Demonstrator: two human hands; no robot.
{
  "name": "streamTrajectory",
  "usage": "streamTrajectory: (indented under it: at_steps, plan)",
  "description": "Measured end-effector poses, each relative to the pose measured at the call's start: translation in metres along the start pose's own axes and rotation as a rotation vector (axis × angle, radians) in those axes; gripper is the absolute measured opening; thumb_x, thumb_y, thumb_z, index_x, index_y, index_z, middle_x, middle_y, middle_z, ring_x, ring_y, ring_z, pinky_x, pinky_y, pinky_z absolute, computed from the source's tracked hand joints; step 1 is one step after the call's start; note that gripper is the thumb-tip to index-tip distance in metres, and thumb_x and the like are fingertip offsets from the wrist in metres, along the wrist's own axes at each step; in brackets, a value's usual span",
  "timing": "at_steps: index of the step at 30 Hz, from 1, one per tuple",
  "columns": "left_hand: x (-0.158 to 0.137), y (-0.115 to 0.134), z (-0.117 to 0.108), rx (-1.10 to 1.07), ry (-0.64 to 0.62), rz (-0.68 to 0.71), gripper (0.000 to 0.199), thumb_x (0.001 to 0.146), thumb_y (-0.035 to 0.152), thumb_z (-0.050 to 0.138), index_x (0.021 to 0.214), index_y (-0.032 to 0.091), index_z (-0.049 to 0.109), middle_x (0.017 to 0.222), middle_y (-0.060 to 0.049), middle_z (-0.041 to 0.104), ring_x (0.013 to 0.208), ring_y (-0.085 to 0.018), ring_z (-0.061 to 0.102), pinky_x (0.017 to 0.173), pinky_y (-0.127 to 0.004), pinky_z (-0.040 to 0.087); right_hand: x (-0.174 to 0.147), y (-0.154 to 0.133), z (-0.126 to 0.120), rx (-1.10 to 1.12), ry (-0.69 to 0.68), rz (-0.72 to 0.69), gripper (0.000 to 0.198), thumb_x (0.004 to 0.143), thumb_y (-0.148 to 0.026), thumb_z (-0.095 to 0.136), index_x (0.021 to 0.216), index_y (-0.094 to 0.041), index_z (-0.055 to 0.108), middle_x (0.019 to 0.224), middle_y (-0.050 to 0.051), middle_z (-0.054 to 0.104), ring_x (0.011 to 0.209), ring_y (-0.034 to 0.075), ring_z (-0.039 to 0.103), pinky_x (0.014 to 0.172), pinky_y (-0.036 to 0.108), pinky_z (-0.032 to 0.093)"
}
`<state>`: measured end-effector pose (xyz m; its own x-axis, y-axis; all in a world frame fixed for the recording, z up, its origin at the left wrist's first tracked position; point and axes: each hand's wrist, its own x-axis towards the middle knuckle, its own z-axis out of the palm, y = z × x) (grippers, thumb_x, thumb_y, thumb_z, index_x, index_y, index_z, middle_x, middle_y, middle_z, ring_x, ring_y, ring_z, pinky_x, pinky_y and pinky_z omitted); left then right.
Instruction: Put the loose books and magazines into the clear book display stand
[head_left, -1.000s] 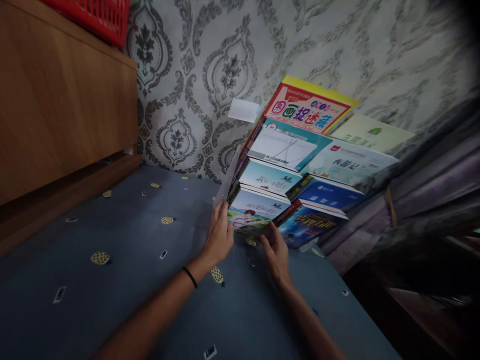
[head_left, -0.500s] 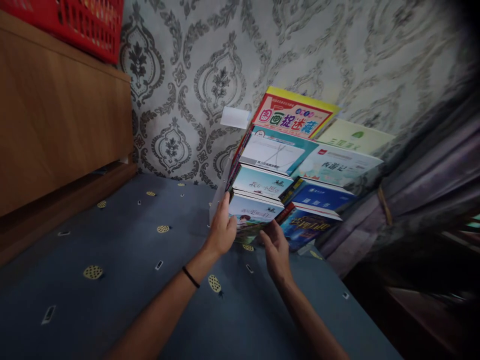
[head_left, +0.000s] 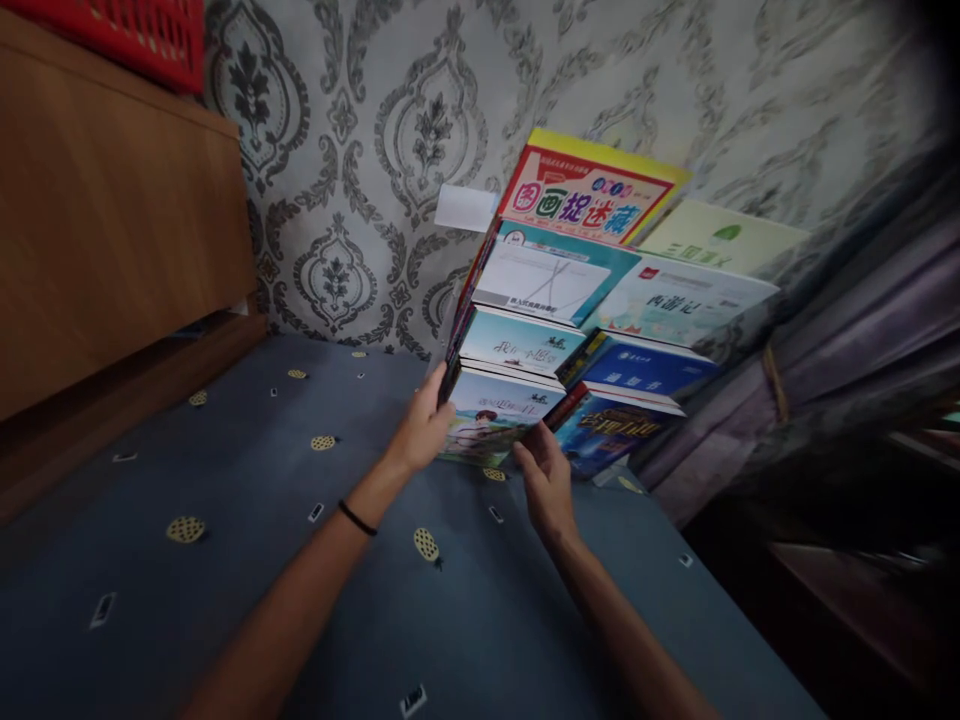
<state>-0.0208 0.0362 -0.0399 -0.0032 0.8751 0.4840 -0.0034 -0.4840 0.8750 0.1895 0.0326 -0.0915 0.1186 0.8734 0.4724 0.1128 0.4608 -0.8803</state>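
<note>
A paperback with a pictured figure on its cover point(head_left: 499, 405) stands at the front of the left column of books. My left hand point(head_left: 424, 430), with a black band on the wrist, grips its left edge, thumb toward the front. At its lower right corner is my right hand point(head_left: 547, 485), fingers curled against the edge and fingertips partly hidden. Behind it rises a light-blue book point(head_left: 517, 340). Right of my right hand stands a dark-blue book with gold lettering point(head_left: 619, 430).
Further back are a blue book point(head_left: 649, 370), a white-covered book point(head_left: 682, 305), a teal-bordered book point(head_left: 544, 285), a red-and-yellow book point(head_left: 581, 195) and a pale green book point(head_left: 720, 240). A wooden cabinet point(head_left: 120, 220) carries a red basket point(head_left: 142, 35). A tied curtain point(head_left: 750, 430) hangs right.
The view has shifted, so the books appear higher. My left hand has moved left along with the front book's left side, and more of its cover shows. My right hand stays at its lower right corner.
</note>
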Motion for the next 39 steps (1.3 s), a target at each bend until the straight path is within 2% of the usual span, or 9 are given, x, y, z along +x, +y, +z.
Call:
streamTrajectory:
  at_steps: [3, 6, 9, 12, 17, 27, 33, 37, 39]
  plan:
    - [0.006, 0.006, -0.021, 0.224, 0.025, -0.043, 0.053, 0.082, 0.005, 0.044, 0.13, 0.014, 0.063, 0.127, -0.012, 0.067, 0.121, -0.023, 0.061, 0.111, -0.043, 0.045, -0.002, 0.007, -0.002, -0.022, -0.008, 0.021, 0.068, 0.082, -0.048, 0.069, 0.143, -0.022, 0.052, 0.146, 0.013, 0.057, 0.139, 0.031, 0.05, 0.12, 0.053, 0.033]
    - [-0.001, 0.01, -0.027, 0.462, -0.051, -0.051, 0.041, 0.083, 0.005, 0.043, 0.109, 0.016, 0.072, 0.102, -0.008, 0.071, 0.099, -0.022, 0.066, 0.098, -0.04, 0.051, -0.005, 0.01, -0.004, -0.058, -0.012, 0.016, 0.068, 0.083, -0.048, 0.067, 0.144, -0.021, 0.052, 0.147, 0.014, 0.056, 0.139, 0.032, 0.049, 0.12, 0.053, 0.033]
    - [-0.016, 0.009, -0.019, 0.649, -0.123, -0.058, 0.037, 0.085, 0.005, 0.043, 0.106, 0.016, 0.072, 0.099, -0.009, 0.068, 0.099, -0.023, 0.063, 0.096, -0.039, 0.05, -0.007, 0.009, -0.003, -0.095, -0.009, 0.008, 0.067, 0.084, -0.048, 0.065, 0.144, -0.021, 0.051, 0.148, 0.014, 0.055, 0.14, 0.032, 0.048, 0.12, 0.054, 0.032]
    - [-0.03, 0.003, -0.008, 0.734, -0.123, -0.086, 0.038, 0.086, 0.003, 0.041, 0.106, 0.015, 0.071, 0.099, -0.011, 0.066, 0.099, -0.024, 0.061, 0.094, -0.038, 0.049, -0.008, 0.007, -0.002, -0.116, -0.015, 0.005, 0.067, 0.084, -0.048, 0.065, 0.144, -0.021, 0.051, 0.149, 0.013, 0.055, 0.14, 0.032, 0.048, 0.119, 0.055, 0.033]
    - [-0.04, -0.003, 0.004, 0.732, -0.076, -0.13, 0.042, 0.085, -0.001, 0.038, 0.107, 0.016, 0.068, 0.099, -0.01, 0.063, 0.099, -0.024, 0.06, 0.094, -0.037, 0.048, -0.007, 0.005, -0.002, -0.114, -0.031, -0.015, 0.065, 0.085, -0.046, 0.065, 0.143, -0.023, 0.052, 0.147, 0.011, 0.056, 0.138, 0.03, 0.05, 0.12, 0.054, 0.032]
    - [-0.045, -0.005, 0.01, 0.663, -0.038, -0.174, 0.04, 0.083, 0.002, 0.041, 0.114, 0.015, 0.063, 0.106, -0.011, 0.06, 0.105, -0.025, 0.059, 0.099, -0.04, 0.048, -0.006, 0.009, -0.004, -0.064, 0.0, 0.01, 0.066, 0.082, -0.05, 0.068, 0.14, -0.021, 0.055, 0.141, 0.014, 0.061, 0.135, 0.033, 0.054, 0.117, 0.056, 0.036]
    - [-0.03, -0.009, 0.014, 0.444, 0.105, -0.02, 0.056, 0.084, 0.007, 0.043, 0.138, 0.018, 0.048, 0.129, -0.014, 0.056, 0.128, -0.028, 0.05, 0.115, -0.05, 0.038, 0.0, 0.004, -0.002, -0.017, 0.014, 0.011, 0.063, 0.082, -0.047, 0.069, 0.138, -0.022, 0.057, 0.139, 0.013, 0.063, 0.133, 0.032, 0.055, 0.115, 0.053, 0.039]
    - [-0.012, 0.001, 0.018, 0.358, 0.093, 0.08, 0.066, 0.083, 0.007, 0.041, 0.148, 0.012, 0.04, 0.14, -0.018, 0.049, 0.137, -0.028, 0.043, 0.122, -0.047, 0.03, 0.007, -0.009, 0.005, -0.024, 0.044, -0.037, 0.058, 0.084, -0.042, 0.066, 0.137, -0.021, 0.057, 0.138, 0.012, 0.064, 0.131, 0.031, 0.056, 0.114, 0.052, 0.04]
    - [-0.007, 0.006, 0.021, 0.326, 0.081, 0.113, 0.069, 0.082, 0.007, 0.04, 0.151, 0.014, 0.037, 0.143, -0.017, 0.046, 0.14, -0.027, 0.04, 0.124, -0.046, 0.027, 0.009, -0.014, 0.008, -0.035, 0.053, -0.053, 0.056, 0.085, -0.04, 0.063, 0.137, -0.021, 0.057, 0.136, 0.012, 0.065, 0.129, 0.031, 0.058, 0.112, 0.051, 0.042]
